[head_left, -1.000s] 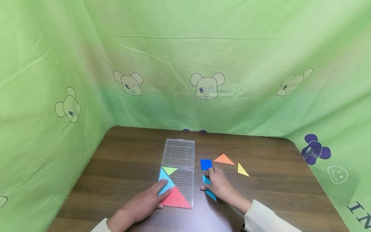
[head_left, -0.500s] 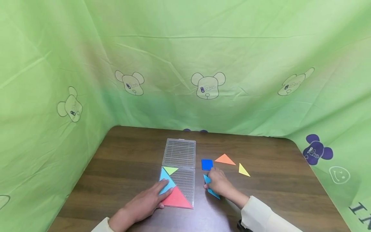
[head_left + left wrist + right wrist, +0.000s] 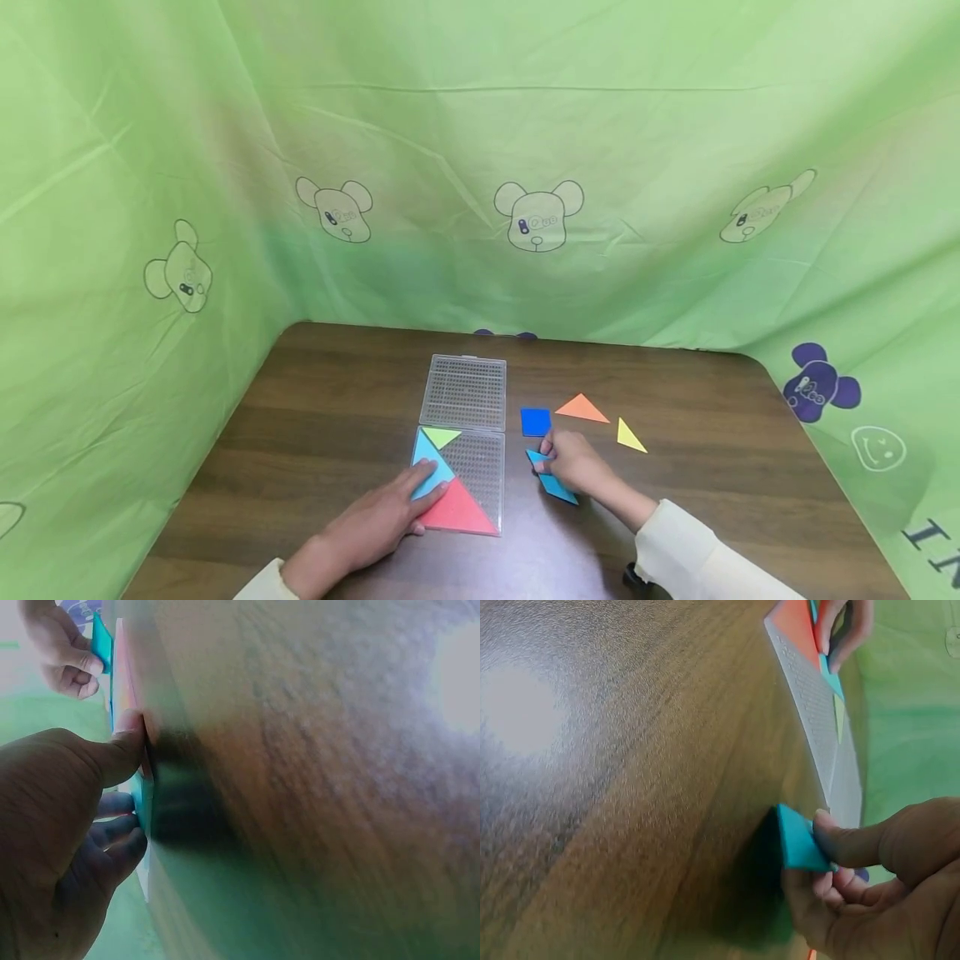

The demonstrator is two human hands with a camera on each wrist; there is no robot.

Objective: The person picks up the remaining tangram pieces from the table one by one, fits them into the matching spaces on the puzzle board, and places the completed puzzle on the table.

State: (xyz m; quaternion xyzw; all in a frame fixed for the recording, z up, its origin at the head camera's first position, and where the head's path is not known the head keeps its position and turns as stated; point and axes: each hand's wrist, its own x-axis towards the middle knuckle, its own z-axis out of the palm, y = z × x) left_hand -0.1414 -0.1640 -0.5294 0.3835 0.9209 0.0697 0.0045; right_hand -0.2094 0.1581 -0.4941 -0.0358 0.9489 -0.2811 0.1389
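Note:
My right hand (image 3: 577,462) pinches a light-blue parallelogram tangram piece (image 3: 558,488) between thumb and fingers, just right of the clear plastic case. The right wrist view shows that piece (image 3: 801,841) tilted up off the table, the thumb on one face. My left hand (image 3: 378,517) holds the near left corner of the hinged plastic case (image 3: 480,467), fingers over the pieces and thumb at the near edge. Inside that half lie a light-blue triangle (image 3: 427,450), partly covered by fingers, a red triangle (image 3: 461,512) and a light-green triangle (image 3: 439,437).
Beyond my right hand lie a dark-blue square (image 3: 536,422), an orange triangle (image 3: 582,408) and a yellow triangle (image 3: 629,436). The case's other half (image 3: 463,392) lies unfolded toward the back of the wooden table (image 3: 322,400). Green printed cloth (image 3: 420,275) hangs around the table.
My right hand has shifted its hold on the light-blue parallelogram, whose near end has swung right and slightly away from me. The left hand stays in place on the case.

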